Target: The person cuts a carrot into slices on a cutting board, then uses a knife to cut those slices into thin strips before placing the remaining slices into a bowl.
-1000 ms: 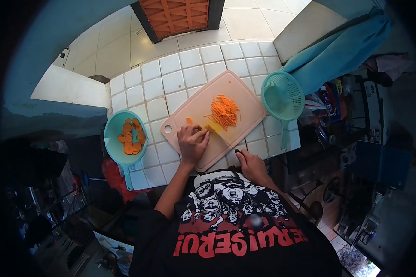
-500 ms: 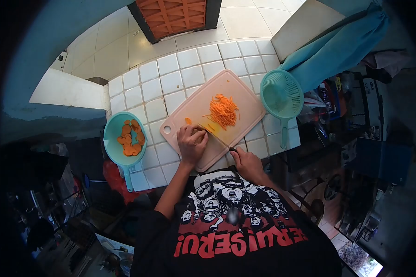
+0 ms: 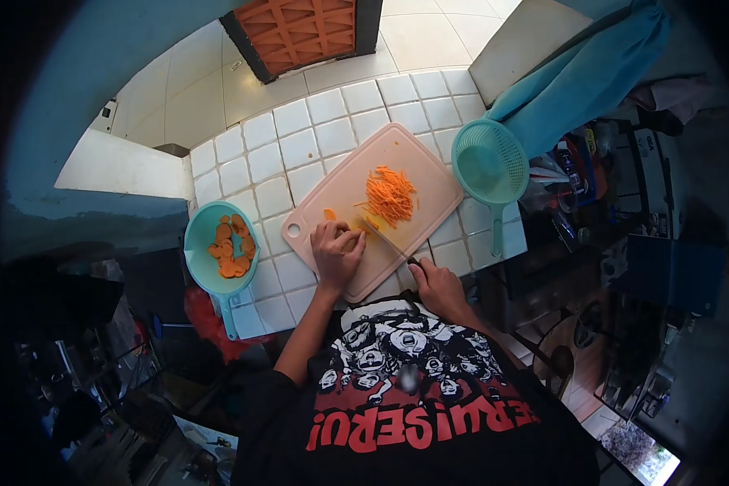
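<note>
On a pink cutting board (image 3: 340, 182) lies a heap of orange carrot strips (image 3: 390, 195). My left hand (image 3: 338, 253) rests on the board with curled fingers, pressing down carrot slices (image 3: 359, 228) that show only in part. Gripped by its dark handle, a knife (image 3: 394, 245) is in my right hand (image 3: 440, 289); its blade lies close to my left fingertips, beside the slices. A single small carrot piece (image 3: 330, 215) sits just beyond my left hand.
At the left stands a teal strainer (image 3: 197, 257) holding several carrot slices (image 3: 234, 257). A second teal strainer (image 3: 498, 198) stands right of the board. Both rest on the white tiled counter (image 3: 271, 198). A teal cloth (image 3: 579, 81) hangs at the right.
The knife and my right hand have shifted slightly to the right. My left hand stays on the carrot slices. The whole view has moved slightly.
</note>
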Motion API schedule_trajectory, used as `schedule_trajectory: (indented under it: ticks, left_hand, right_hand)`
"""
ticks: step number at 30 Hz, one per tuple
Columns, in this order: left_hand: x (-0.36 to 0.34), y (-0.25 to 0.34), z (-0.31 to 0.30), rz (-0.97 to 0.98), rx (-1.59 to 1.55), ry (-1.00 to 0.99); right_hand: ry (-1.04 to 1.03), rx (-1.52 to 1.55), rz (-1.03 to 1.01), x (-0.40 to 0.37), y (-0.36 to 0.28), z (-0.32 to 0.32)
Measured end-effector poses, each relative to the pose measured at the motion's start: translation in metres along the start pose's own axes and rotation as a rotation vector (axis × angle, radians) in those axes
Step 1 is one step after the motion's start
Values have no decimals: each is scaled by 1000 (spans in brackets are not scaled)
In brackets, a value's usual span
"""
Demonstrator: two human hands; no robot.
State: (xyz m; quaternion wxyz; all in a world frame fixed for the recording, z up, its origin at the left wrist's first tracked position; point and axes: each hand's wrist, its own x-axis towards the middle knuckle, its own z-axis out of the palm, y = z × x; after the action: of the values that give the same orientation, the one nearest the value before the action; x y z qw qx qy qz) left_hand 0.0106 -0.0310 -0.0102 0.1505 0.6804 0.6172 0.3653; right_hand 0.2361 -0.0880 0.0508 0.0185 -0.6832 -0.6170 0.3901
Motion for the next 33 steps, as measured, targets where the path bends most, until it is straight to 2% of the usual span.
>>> schedule_trajectory:
  ticks: [16, 22, 33]
  left_hand:
    - [1, -3, -1, 7, -14, -4]
    - [2, 0, -2, -9, -17, 1]
    - [2, -1, -2, -9, -29, -5]
  right_hand:
    - [-18, -71, -122, 14, -16, -2]
    - [-2, -28, -38, -3, 9, -3]
    - [-18, -11, -57, 1, -7, -7]
